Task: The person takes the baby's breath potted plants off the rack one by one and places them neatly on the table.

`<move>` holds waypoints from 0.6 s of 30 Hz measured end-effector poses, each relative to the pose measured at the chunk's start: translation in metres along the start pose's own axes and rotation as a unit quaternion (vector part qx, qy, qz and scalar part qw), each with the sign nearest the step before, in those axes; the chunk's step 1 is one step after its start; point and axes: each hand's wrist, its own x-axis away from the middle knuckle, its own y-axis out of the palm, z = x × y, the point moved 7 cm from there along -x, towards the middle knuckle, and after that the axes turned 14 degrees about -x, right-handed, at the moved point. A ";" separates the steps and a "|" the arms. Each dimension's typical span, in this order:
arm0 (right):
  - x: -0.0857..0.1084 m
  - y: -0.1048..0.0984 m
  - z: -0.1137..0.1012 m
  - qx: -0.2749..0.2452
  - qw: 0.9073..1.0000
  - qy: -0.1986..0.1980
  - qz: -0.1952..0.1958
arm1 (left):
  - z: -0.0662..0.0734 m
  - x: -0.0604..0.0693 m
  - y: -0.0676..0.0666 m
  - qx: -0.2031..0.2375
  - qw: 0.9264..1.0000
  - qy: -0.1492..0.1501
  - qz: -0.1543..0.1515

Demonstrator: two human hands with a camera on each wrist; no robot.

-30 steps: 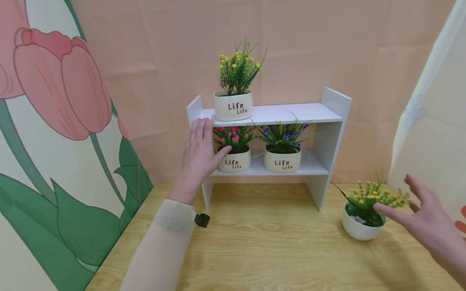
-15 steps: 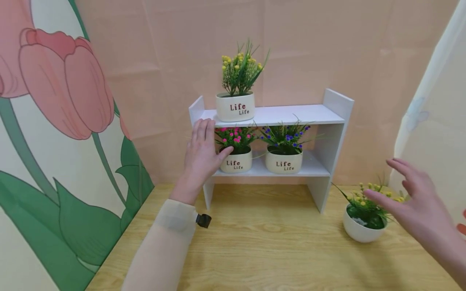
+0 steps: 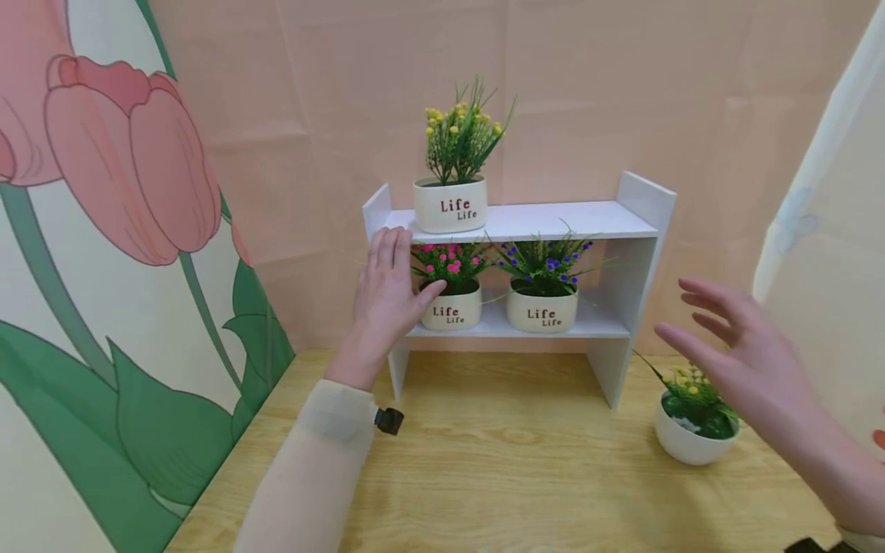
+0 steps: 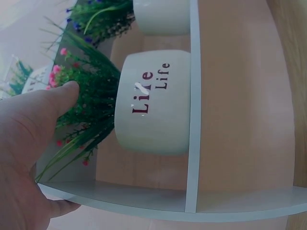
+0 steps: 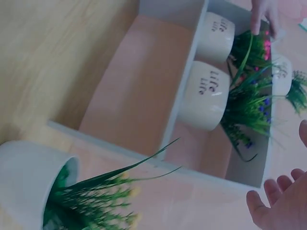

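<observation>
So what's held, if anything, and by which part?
Right hand holds nothing. Left hand touches the shelf at its upper left corner; whether it grips cannot be told.

The head view faces the shelf (image 3: pixel 568 220) (sideways wrist views share it).

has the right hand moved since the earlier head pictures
Yes. In the head view, the right hand has moved leftward and up in the picture, bringing its fingertips closer to the right end of the white shelf.

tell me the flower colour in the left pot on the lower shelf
The flowers are bright pink, showing best in the head view.
</observation>
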 end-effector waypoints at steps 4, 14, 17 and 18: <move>-0.008 0.009 -0.019 -0.005 1.000 -0.021 -0.002 | 0.001 0.000 -0.001 0.001 1.000 0.002 0.002; -0.039 0.044 -0.068 -0.041 0.994 -0.100 -0.015 | 0.001 0.001 -0.002 0.005 1.000 -0.003 0.000; -0.048 0.054 -0.078 -0.037 0.994 -0.095 -0.030 | 0.001 0.001 -0.002 0.007 1.000 -0.005 -0.001; -0.052 0.057 -0.081 -0.038 0.994 -0.093 -0.035 | 0.001 0.001 -0.002 0.008 1.000 -0.005 -0.001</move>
